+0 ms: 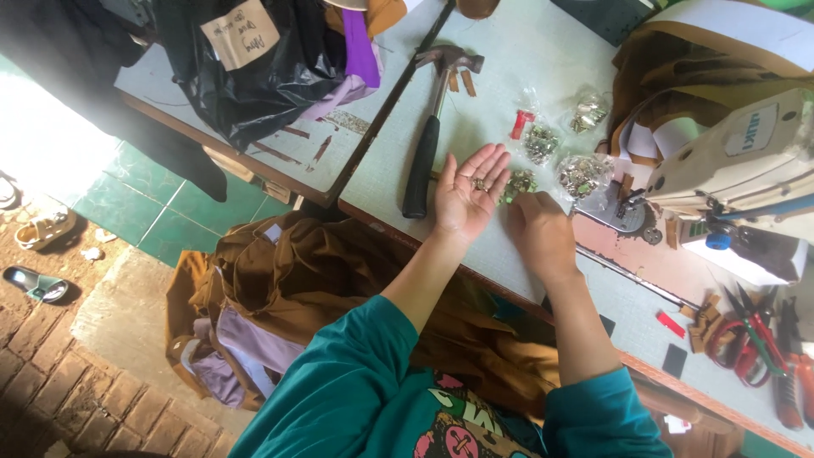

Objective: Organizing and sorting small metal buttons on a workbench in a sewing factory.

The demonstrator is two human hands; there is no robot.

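Head view is looking down on a pale worktable (509,76) whose near edge is running diagonally from the hammer's handle toward the lower right. The left hand (468,193) is lying palm up with fingers spread and slightly curled, cradling a few small metal pieces (480,182) in the palm. The right hand (539,227) is resting knuckles up just beside it, fingers bent down toward a small heap of metal fittings (519,181) on the table; whether the fingertips are pinching anything cannot be told, since the hand's back is hiding them. A hammer (431,127) is lying just left of the left hand, its black handle reaching the table edge. Beyond the hands, clear bags of fittings (582,174) are crowding the surface, and a sewing machine (738,161) is closing off the right. Bare tabletop is lying open above the hammer's head. Scissors (755,339) are sitting far right along the near edge. Brown fabric (314,263) is hanging below the edge.
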